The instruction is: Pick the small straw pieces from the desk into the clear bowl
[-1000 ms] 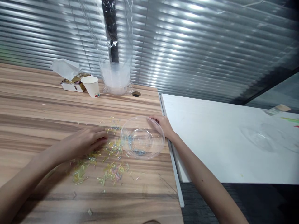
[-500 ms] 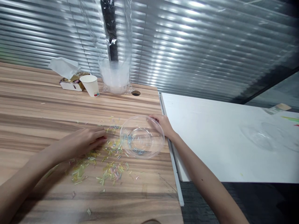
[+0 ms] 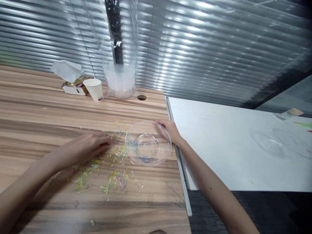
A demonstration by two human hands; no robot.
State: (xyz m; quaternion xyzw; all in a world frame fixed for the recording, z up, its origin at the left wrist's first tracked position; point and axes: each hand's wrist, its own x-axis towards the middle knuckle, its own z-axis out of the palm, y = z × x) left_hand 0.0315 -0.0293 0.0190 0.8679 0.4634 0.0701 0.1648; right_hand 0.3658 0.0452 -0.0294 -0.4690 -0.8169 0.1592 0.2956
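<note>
The right hand (image 3: 172,132) steadies a clear bowl (image 3: 164,148) while the left hand (image 3: 96,144) works among loose cut pieces (image 3: 117,182).
The two hands are well apart: the right is clamped on the bowl's far right rim, probably because so light a bowl would slide; the left has its fingers drawn together, though whether they pinch a piece I cannot tell. The bowl sits near the right edge of the wood-grain table (image 3: 163,208), just right of the scatter, presumably to keep the pieces within short reach. Blue pieces (image 3: 145,158) show through its clear wall. A paper cup (image 3: 94,90) and a tissue pack (image 3: 75,90) stand farther off, leaving the hands room.
</note>
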